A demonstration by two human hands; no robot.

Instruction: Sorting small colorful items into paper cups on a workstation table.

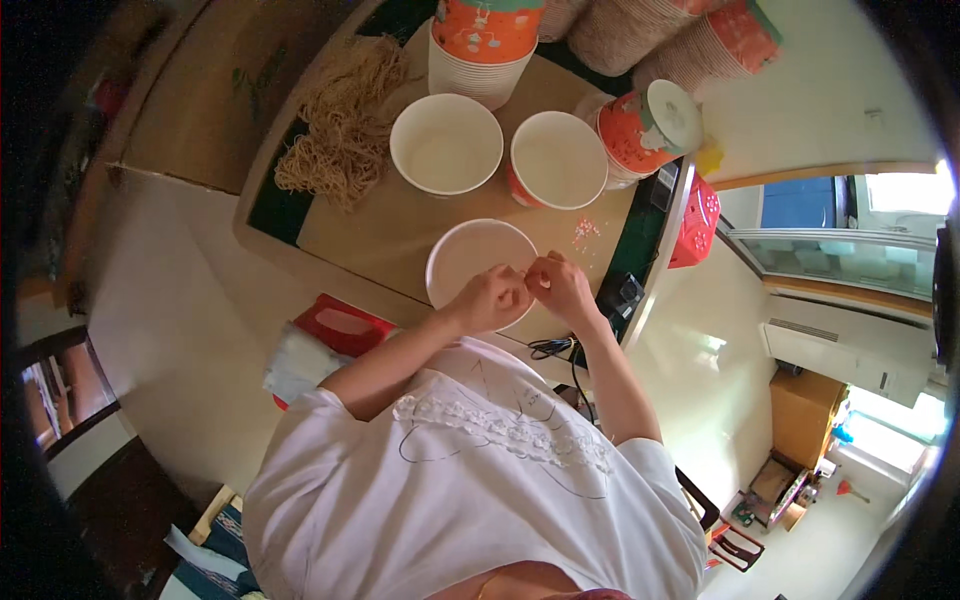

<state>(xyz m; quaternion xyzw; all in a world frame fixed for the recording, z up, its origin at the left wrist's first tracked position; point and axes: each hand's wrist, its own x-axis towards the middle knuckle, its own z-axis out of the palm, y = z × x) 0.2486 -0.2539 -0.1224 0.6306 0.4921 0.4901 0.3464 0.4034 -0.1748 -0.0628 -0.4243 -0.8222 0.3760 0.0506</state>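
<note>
The white shirt is nearest; beyond it a white tub stands on a brown board, mouth up, axis roughly upright. The left hand and right hand hide part of its right rim, fingers curled, tips pinched; what between, I cannot tell. Around lie pink bits, two open tubs, brown strings and an orange picture-printed stack, lettering unreadable

Green table, tan board, tangled twine, paper tubs, pink bits.
</note>
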